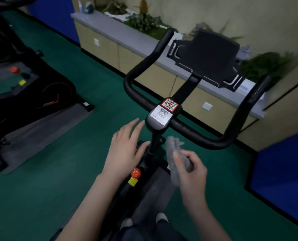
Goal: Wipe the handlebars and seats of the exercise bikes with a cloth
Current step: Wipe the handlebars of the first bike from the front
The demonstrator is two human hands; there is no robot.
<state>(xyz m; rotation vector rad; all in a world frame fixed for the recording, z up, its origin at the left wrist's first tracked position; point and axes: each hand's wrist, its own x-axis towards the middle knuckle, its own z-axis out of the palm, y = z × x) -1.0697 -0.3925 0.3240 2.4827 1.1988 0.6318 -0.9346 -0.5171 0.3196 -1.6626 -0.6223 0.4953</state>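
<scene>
A black exercise bike stands right in front of me, its U-shaped handlebar (193,134) curving up at both ends. A small console with two QR stickers (162,115) sits at the bar's centre, and a black tablet holder (209,58) rises behind it. My right hand (190,169) is closed on a grey cloth (174,152), held just below the bar's right half without touching it. My left hand (125,148) hovers open, fingers spread, just left of the console. The bike's seat is out of sight.
A red knob (136,173) and yellow label sit on the frame below my hands. A second black bike (31,94) on a grey mat stands at the left. A long low cabinet (120,47) with plants on top runs behind. Blue panels stand at the right.
</scene>
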